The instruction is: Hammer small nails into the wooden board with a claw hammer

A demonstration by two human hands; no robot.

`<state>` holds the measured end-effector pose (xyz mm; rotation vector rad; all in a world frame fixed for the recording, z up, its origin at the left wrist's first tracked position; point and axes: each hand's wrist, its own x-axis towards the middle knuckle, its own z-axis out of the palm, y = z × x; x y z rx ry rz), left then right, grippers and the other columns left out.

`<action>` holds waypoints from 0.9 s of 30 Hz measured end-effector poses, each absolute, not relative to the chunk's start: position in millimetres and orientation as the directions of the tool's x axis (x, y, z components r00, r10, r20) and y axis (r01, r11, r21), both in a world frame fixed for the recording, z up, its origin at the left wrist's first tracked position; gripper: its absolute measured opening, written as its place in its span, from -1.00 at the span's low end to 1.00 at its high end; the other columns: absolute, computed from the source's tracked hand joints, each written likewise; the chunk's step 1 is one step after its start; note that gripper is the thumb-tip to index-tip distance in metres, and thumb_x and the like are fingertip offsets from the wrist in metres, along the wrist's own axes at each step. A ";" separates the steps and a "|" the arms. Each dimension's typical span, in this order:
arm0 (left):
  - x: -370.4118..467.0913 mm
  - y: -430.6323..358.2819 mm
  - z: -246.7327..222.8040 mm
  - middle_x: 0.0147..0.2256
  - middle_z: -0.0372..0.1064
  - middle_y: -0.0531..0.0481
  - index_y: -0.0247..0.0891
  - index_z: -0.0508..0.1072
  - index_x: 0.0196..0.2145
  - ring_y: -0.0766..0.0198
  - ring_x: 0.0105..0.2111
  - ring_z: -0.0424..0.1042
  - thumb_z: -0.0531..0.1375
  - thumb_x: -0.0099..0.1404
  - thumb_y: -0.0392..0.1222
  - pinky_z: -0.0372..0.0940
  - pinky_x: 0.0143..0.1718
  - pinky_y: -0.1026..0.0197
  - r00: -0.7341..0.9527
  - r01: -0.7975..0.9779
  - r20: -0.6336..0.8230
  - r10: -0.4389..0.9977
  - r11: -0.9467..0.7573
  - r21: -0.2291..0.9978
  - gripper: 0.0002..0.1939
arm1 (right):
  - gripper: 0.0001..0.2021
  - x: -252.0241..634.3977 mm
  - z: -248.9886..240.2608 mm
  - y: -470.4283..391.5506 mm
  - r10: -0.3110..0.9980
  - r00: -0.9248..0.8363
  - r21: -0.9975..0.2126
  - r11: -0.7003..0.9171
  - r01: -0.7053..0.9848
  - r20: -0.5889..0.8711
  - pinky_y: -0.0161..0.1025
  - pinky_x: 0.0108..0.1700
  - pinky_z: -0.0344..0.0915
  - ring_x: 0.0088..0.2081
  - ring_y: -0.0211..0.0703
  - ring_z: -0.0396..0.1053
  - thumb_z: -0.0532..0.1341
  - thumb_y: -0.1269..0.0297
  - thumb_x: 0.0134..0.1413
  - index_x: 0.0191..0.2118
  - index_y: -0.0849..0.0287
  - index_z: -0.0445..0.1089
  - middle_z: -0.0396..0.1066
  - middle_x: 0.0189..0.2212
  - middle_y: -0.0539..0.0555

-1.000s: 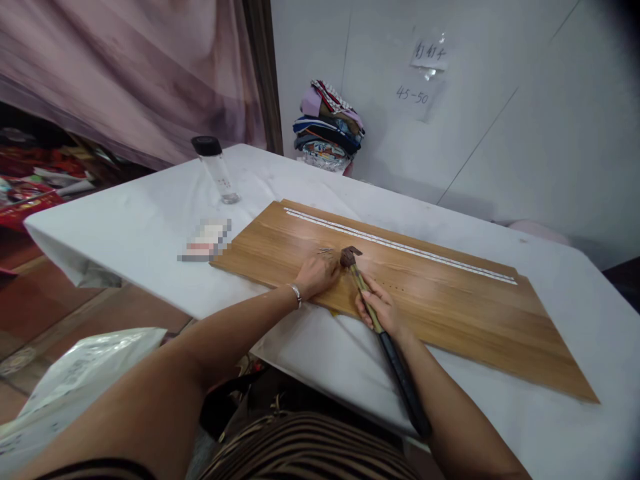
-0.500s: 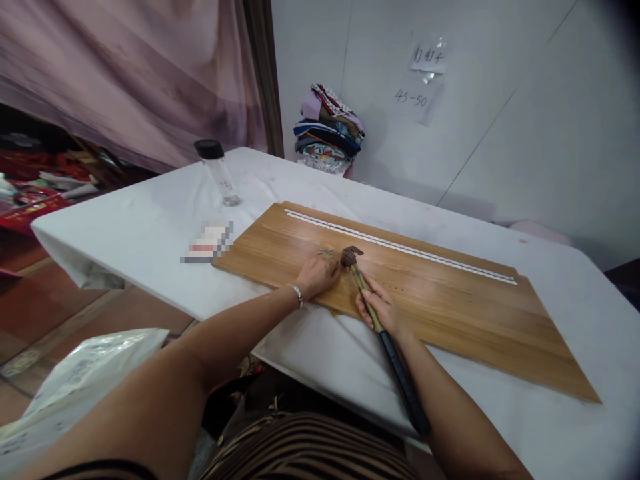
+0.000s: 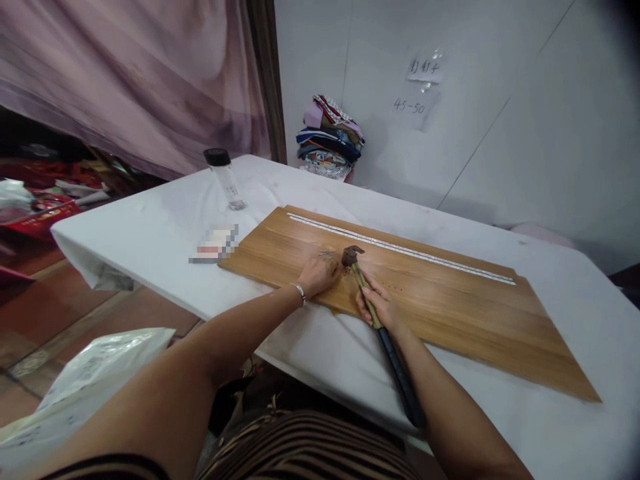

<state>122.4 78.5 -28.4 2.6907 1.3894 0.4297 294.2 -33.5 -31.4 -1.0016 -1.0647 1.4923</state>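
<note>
A claw hammer (image 3: pixel 397 370) with a rusty head and a black grip is held in my right hand (image 3: pixel 379 303), its fingers wrapped round the upper handle. The hammer's head is just above the wooden board (image 3: pixel 450 307), close to the fingertips of my left hand (image 3: pixel 320 274). My left hand rests on the board with its fingers pressed together; what they hold is too small to make out. Several thin nails (image 3: pixel 326 253) lie just beyond it. A short row of small dark dots (image 3: pixel 395 288) marks the board right of the hammer.
Two white strips (image 3: pixel 400 248) run along the board's far side. A clear bottle (image 3: pixel 227 183) with a black lid and a blurred flat box (image 3: pixel 215 245) are on the white-covered table (image 3: pixel 135 220). Folded clothes (image 3: pixel 330 140) are stacked by the wall.
The camera view has shifted slightly, so the bottle and box appear a little further right and lower. Both hands and the hammer look almost unmoved on the board.
</note>
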 end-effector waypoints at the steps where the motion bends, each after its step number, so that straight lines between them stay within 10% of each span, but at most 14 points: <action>1: 122.5 78.6 -28.8 -0.25 0.51 -0.19 -0.31 0.51 -0.31 0.13 -0.19 0.48 -0.02 0.39 -0.11 0.28 -0.15 0.14 0.547 0.784 0.212 0.809 -0.585 0.208 -0.66 | -0.17 294.3 -31.3 -33.2 0.986 -0.152 -0.960 -0.111 -0.256 -0.074 -0.41 -0.75 0.00 -0.75 -0.38 0.12 0.23 0.04 0.05 0.38 0.20 -0.06 0.30 -0.61 -0.15; 27: 122.4 81.9 -28.5 -0.27 0.51 -0.21 -0.31 0.53 -0.34 0.12 -0.23 0.48 -0.04 0.38 -0.09 0.27 -0.18 0.12 0.542 0.812 0.182 0.820 -0.567 0.139 -0.61 | -0.16 292.6 -36.3 -29.3 0.989 -0.140 -0.956 -0.087 -0.280 -0.049 -0.43 -0.77 0.02 -0.76 -0.38 0.12 0.22 0.02 0.05 0.38 0.19 -0.08 0.31 -0.61 -0.16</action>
